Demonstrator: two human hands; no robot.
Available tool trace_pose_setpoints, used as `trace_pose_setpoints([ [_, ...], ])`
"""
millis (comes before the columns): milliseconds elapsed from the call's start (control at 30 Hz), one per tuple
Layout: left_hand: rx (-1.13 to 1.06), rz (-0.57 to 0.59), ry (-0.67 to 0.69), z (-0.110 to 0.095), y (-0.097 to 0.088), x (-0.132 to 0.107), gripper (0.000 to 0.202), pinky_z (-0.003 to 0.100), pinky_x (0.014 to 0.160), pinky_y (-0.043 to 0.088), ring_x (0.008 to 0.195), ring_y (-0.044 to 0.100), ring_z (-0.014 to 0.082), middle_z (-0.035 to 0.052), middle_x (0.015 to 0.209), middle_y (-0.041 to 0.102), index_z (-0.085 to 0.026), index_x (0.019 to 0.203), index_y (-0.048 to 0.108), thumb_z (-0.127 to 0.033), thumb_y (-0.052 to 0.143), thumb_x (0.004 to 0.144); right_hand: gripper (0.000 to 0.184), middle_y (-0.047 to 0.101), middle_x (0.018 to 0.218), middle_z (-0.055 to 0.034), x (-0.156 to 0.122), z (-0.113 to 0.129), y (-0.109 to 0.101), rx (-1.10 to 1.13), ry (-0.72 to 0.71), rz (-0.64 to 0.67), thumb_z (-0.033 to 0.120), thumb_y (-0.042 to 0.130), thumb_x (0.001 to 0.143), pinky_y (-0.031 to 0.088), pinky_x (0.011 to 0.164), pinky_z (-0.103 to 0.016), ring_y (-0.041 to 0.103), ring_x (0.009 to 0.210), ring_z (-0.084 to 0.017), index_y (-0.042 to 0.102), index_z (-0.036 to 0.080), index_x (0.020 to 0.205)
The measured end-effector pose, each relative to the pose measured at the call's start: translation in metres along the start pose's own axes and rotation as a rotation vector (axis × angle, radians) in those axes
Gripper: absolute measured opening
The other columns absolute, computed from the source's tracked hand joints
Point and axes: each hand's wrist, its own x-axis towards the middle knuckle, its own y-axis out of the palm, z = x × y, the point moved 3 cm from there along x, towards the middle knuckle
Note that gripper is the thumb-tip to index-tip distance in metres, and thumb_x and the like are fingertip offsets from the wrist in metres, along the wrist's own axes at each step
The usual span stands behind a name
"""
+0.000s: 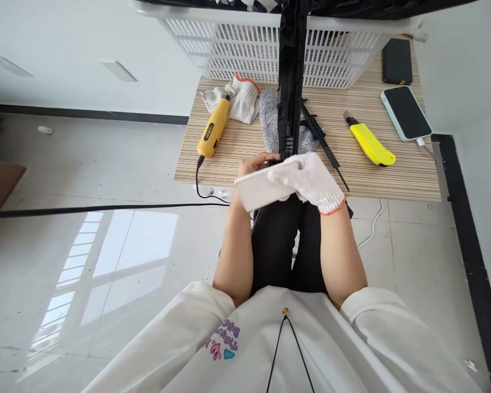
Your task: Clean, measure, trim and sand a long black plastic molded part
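My bare left hand [254, 164] grips the far end of a flat white block [258, 188], fingers curled round its edge. My right hand [311, 179], in a white knit glove with an orange cuff, is closed over the block's right end. Both hands hover at the near edge of a small wooden table [396, 177], just below a long black ribbed part [289, 82] that runs up the middle of the table.
A yellow rotary tool [215, 128] with a black cord, a spare white glove [239, 98], a grey cloth [269, 117], a yellow utility knife [370, 142], two phones [405, 112] and a white slatted basket [237, 46] stand on the table. A black cable [106, 208] crosses the floor at left.
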Motion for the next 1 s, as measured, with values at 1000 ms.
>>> trace_pose_setpoints([
  [1000,0.041,-0.138,0.039,-0.014,0.001,0.000,0.040,0.034,0.073,0.059,0.083,0.071,0.0226,0.0043,0.085,0.073,-0.021,0.091,0.074,-0.052,0.083,0.067,0.040,0.042,0.059,0.0049,0.006,-0.011,-0.003,0.237,0.040,-0.037,0.043,0.079,0.071,0.035,0.049,-0.021,0.034,0.053,-0.006,0.048,0.019,0.065],
])
